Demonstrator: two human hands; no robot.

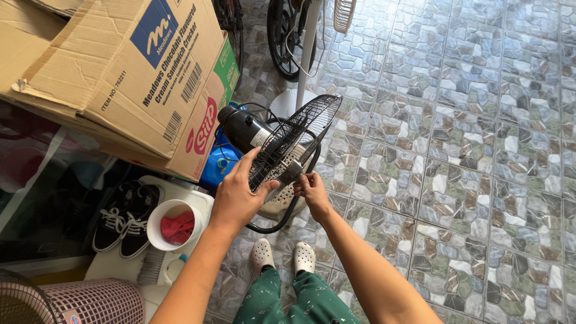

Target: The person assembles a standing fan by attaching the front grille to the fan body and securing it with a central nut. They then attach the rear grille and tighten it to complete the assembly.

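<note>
A person standing on a stone-patterned tile floor (480, 120) holds a black electric fan with both hands, seen from above.

The left hand (237, 198) lies spread against the back of the fan's black wire guard (294, 138), fingers open and pressing on the mesh. The right hand (312, 189) is pinched closed around the small hub (293, 173) at the centre of the guard. The fan's black motor housing (243, 127) points up and to the left, toward a stack of cardboard boxes (120, 66) at the floor's left edge. Just below the boxes sit black sneakers (123, 219) and a white bucket (174, 225) holding red cloth. The person's white clogs (282, 257) stand directly beneath the fan. A white pole (309, 48) rises behind it.
</note>
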